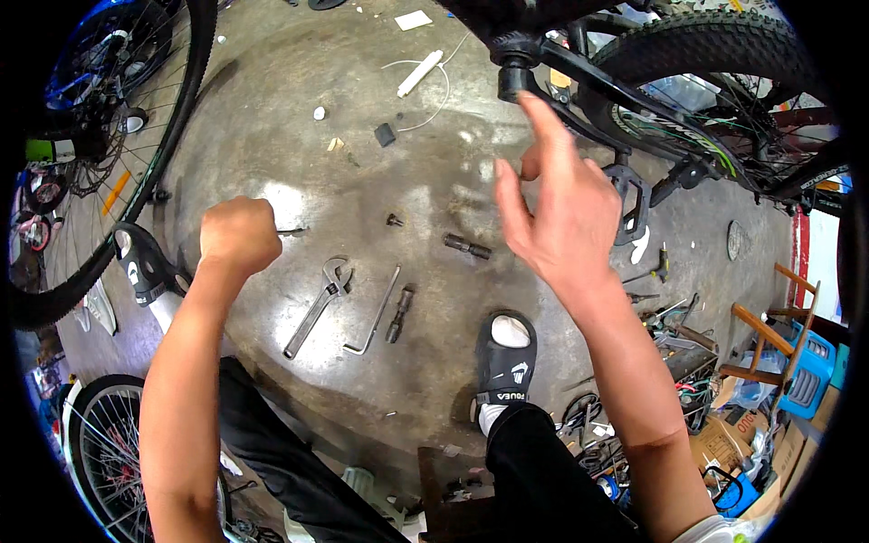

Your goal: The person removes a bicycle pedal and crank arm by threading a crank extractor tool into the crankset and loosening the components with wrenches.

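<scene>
My right hand (pixel 566 204) is raised with its fingers apart. Its index fingertip is at the black cylindrical piece (pixel 513 83) at the bicycle's crank axle, either touching it or just in front. My left hand (pixel 240 233) is closed in a fist over the floor; a thin dark tip (pixel 291 232) shows beside its knuckles, and what the fingers hold is hidden. Between my feet lie an adjustable wrench (pixel 312 312), an L-shaped hex key (pixel 376 312) and a dark-handled tool (pixel 400 314). A short black cylindrical tool (pixel 467 246) and a small dark bolt-like part (pixel 395 220) rest farther forward.
A bicycle pedal (pixel 631 204) hangs right of my right hand, below a knobby tire (pixel 706 54). Another bicycle wheel (pixel 186 109) stands at left. A white stick with a cord (pixel 420 74) lies ahead. Loose tools (pixel 674 330) and a wooden stool (pixel 769 330) are at right.
</scene>
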